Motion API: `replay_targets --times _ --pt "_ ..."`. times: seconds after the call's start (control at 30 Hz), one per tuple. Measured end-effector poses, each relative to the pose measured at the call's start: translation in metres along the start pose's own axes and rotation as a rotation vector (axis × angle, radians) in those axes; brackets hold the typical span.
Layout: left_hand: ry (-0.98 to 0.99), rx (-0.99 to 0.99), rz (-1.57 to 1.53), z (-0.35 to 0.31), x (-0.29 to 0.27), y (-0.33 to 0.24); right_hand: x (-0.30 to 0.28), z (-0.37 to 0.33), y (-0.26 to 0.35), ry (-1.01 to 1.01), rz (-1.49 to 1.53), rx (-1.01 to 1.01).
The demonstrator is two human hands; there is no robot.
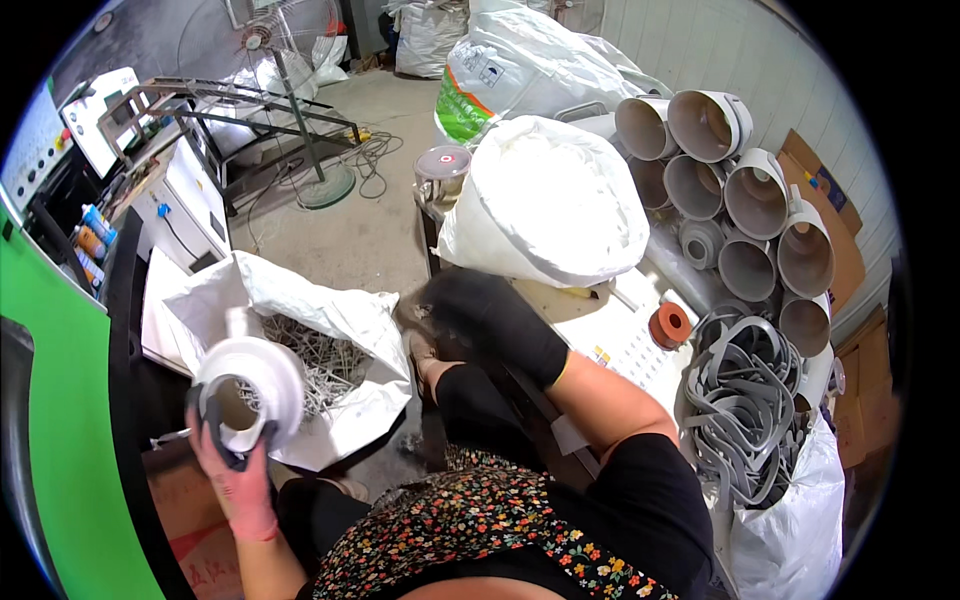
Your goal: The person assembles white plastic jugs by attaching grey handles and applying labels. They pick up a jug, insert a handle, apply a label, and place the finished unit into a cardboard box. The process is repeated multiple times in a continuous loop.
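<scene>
My left hand (236, 470), in a pink glove with dark fingertips, grips the rim of a pale grey plastic pipe fitting (275, 385) with a round opening. The fitting is over the left side of an open white sack (375, 335) that contains many thin grey plastic scraps (315, 360). My right hand (485, 315), in a black glove, is between this sack and the table, blurred by motion. Its fingers are too smeared to read. Beyond it on the table stands a white bag (465, 235) filled with white material (560, 195).
Large grey pipe fittings (748, 268) are stacked at the right, beside a heap of grey rings (745, 400). An orange-brown tape roll (670, 325) lies on the white table (625, 360). A green machine panel (60, 400) borders the left. A fan stand (325, 188) and cables occupy the floor behind.
</scene>
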State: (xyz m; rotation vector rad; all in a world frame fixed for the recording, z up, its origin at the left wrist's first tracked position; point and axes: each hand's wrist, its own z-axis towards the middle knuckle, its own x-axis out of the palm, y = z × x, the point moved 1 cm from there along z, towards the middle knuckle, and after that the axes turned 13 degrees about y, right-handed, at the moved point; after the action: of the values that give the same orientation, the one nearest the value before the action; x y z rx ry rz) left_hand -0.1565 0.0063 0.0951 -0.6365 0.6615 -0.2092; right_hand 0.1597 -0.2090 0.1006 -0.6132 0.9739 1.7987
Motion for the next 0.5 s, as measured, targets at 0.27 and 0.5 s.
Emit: replay_targets --times 0.27,0.5 --pt "-0.027 0.031 0.162 -0.005 0.006 0.003 -0.107 -0.075 -0.284 -0.499 -0.771 0.673" --pt "0.278 -0.316 -0.236 -0.050 0.049 -0.002 -0.156 -0.098 -0.331 0.006 -0.803 0.926"
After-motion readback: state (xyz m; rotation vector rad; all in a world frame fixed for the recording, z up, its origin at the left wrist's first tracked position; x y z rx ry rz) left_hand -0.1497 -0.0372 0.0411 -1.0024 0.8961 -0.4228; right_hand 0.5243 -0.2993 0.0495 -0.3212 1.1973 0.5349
